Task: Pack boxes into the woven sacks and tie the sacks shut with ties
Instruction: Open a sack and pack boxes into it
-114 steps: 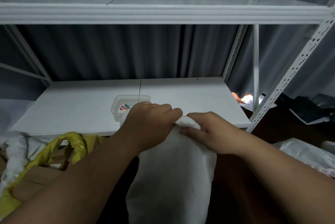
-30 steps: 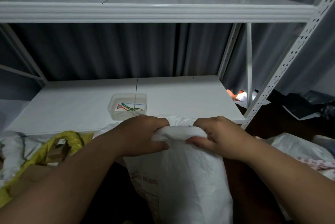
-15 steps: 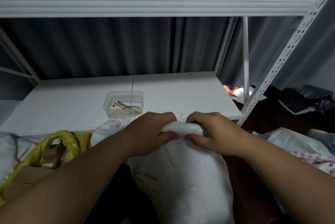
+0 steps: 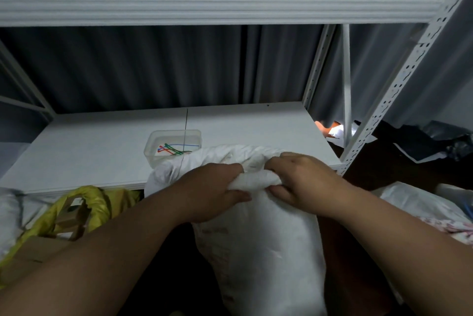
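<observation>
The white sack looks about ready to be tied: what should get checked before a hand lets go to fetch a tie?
1. Neck of the white woven sack gathered into a bunch: ok.
2. Left hand grips the bunch: ok.
3. Right hand grips the bunch: ok.
4. Coloured ties waiting in the clear tub on the shelf: ok.
5. Tie already round the neck: not ok, none shows.
6. Boxes inside the sack: cannot tell, the cloth hides them.
</observation>
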